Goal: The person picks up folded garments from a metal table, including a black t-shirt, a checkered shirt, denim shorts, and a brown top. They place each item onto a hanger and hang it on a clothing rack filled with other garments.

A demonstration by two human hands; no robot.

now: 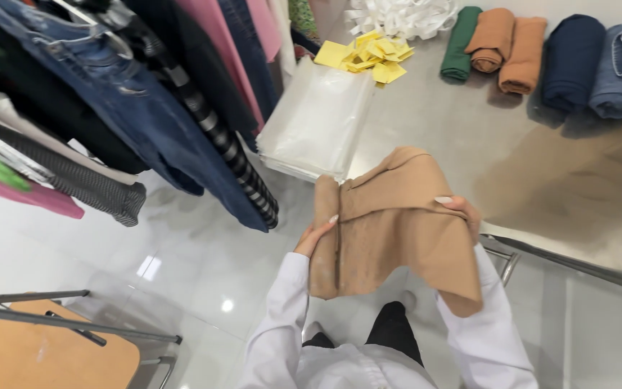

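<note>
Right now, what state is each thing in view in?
Tan garment: folded, held up off the table.
Left hand: gripping the garment's left edge.
Right hand: gripping its right edge.
Clear bags: stacked flat.
Yellow tags: loose pile.
Rolled clothes: five, rolled, in a row.
White ribbon: loose heap.
Hanging clothes: on a rack.
Table: bearing the piles.

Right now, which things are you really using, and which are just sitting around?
In use:
- tan garment, folded
- left hand gripping its left edge
- right hand gripping its right edge

Sitting around:
- rolled clothes on the table
- stack of clear bags
- yellow tags
- white ribbon pile
- hanging clothes
- wooden chair
</note>
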